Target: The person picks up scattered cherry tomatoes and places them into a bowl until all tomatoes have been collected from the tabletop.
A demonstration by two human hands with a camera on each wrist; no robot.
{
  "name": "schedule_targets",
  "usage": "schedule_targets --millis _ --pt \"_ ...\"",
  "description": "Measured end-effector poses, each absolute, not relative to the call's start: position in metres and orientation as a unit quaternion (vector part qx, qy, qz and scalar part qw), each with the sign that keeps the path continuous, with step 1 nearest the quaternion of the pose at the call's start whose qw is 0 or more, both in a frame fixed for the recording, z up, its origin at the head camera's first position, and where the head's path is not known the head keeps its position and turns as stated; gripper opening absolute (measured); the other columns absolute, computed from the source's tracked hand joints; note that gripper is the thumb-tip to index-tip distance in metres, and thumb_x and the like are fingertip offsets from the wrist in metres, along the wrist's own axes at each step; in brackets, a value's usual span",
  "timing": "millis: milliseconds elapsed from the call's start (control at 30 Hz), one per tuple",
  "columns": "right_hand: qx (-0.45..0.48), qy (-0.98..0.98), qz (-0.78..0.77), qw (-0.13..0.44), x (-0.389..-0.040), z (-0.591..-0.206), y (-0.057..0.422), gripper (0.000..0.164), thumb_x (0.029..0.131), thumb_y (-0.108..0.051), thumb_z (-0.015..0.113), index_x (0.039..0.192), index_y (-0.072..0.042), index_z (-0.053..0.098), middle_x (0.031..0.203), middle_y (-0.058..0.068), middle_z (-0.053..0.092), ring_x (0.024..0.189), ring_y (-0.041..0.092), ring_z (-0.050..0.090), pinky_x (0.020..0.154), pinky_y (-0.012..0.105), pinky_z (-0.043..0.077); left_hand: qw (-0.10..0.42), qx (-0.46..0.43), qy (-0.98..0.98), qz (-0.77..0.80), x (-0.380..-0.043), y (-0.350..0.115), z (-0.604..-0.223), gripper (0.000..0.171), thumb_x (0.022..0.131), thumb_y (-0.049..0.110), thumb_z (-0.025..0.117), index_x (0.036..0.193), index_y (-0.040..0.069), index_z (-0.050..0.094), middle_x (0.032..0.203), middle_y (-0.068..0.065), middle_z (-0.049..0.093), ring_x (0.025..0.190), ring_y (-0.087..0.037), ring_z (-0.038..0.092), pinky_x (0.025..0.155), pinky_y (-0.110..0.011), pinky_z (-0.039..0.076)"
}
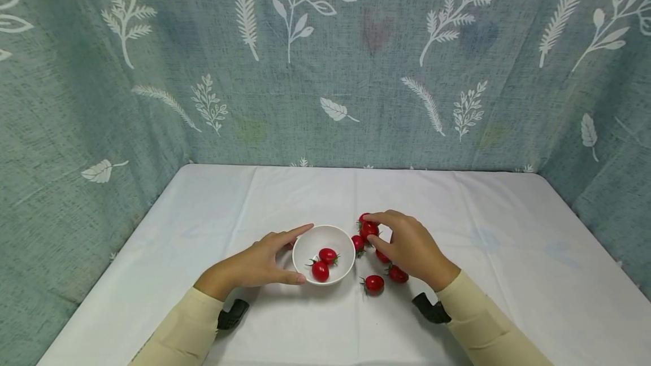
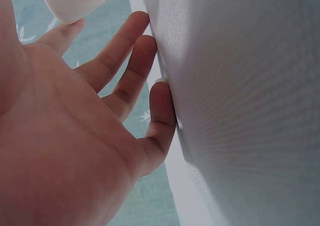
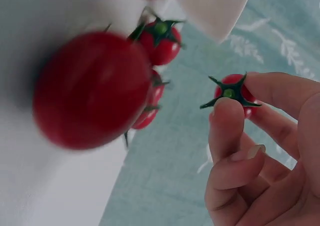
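Observation:
A white bowl (image 1: pixel 325 236) stands on the table with two red cherry tomatoes (image 1: pixel 320 271) in it. My left hand (image 1: pixel 254 261) is at the bowl's left side, its straight thumb and forefinger touching the bowl. In the left wrist view, the other fingers (image 2: pixel 131 73) are spread and hold nothing. To the right of the bowl, my right hand (image 1: pixel 413 247) pinches a cherry tomato (image 3: pixel 234 88) with a green calyx between thumb and forefinger, raised off the cloth. Several more cherry tomatoes (image 1: pixel 373 284) lie beneath and around this hand.
A white cloth (image 1: pixel 285 332) covers the table. Behind it and at both sides hangs a blue-green curtain (image 1: pixel 285 123) with white leaf prints. Dark wrist-camera mounts (image 1: pixel 233 315) are strapped below both hands.

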State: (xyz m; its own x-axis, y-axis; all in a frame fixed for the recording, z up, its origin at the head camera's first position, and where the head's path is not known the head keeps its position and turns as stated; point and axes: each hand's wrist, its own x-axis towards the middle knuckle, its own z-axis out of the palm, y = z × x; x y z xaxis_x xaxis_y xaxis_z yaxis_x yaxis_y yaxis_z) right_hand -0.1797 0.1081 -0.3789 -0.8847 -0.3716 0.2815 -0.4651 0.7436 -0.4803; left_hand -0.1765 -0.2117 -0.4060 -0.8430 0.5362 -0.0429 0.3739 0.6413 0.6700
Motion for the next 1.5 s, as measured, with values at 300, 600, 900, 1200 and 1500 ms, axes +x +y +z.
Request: schedule_targets --millis 300,600,900,1200,1500 --pt "0.272 -0.91 0.289 0.116 -0.164 -0.378 0.096 0.039 0.086 -0.019 0.08 0.123 -0.018 0.071 0.109 -0.005 0.069 0.061 0.002 0.047 0.057 0.018 0.046 0.123 0.247 0.902 0.333 -0.179 -0.207 -0.406 0.098 0.073 0.056 0.084 0.155 0.042 0.031 0.138 0.006 0.058 0.126 -0.021 0.044 0.106 -0.058 0.036" --pt "0.298 -0.907 0.288 0.079 -0.155 -0.383 0.074 0.04 0.087 -0.022 0.079 0.126 -0.02 0.07 0.117 -0.002 0.071 0.066 0.003 0.054 0.064 0.02 0.049 0.133 0.221 0.912 0.317 -0.173 -0.214 -0.404 0.098 0.072 0.06 0.082 0.154 0.045 0.032 0.14 0.006 0.057 0.126 -0.021 0.043 0.104 -0.062 0.038" --pt "0.311 -0.903 0.289 0.06 -0.155 -0.387 0.072 0.041 0.085 -0.022 0.081 0.125 -0.019 0.07 0.117 -0.002 0.072 0.091 0.012 0.067 0.077 0.027 0.055 0.122 0.24 0.912 0.308 -0.177 -0.213 -0.407 0.099 0.072 0.062 0.081 0.155 0.045 0.03 0.138 0.005 0.059 0.122 -0.019 0.044 0.101 -0.057 0.04" --pt "0.312 -0.902 0.299 0.016 -0.159 -0.388 0.071 0.034 0.087 -0.024 0.079 0.119 -0.016 0.071 0.111 -0.009 0.073 0.093 0.007 0.064 0.079 0.026 0.053 0.132 0.239 0.905 0.325 -0.175 -0.209 -0.404 0.098 0.074 0.059 0.082 0.155 0.042 0.031 0.139 0.005 0.058 0.124 -0.021 0.043 0.102 -0.058 0.039" --pt "0.304 -0.901 0.307 -0.037 -0.167 -0.386 0.061 0.027 0.088 -0.025 0.077 0.113 -0.018 0.068 0.106 -0.008 0.074 0.099 0.011 0.067 0.084 0.03 0.053 0.133 0.229 0.91 0.318 -0.174 -0.21 -0.402 0.097 0.073 0.058 0.083 0.154 0.047 0.031 0.14 0.006 0.057 0.123 -0.018 0.043 0.103 -0.059 0.038"
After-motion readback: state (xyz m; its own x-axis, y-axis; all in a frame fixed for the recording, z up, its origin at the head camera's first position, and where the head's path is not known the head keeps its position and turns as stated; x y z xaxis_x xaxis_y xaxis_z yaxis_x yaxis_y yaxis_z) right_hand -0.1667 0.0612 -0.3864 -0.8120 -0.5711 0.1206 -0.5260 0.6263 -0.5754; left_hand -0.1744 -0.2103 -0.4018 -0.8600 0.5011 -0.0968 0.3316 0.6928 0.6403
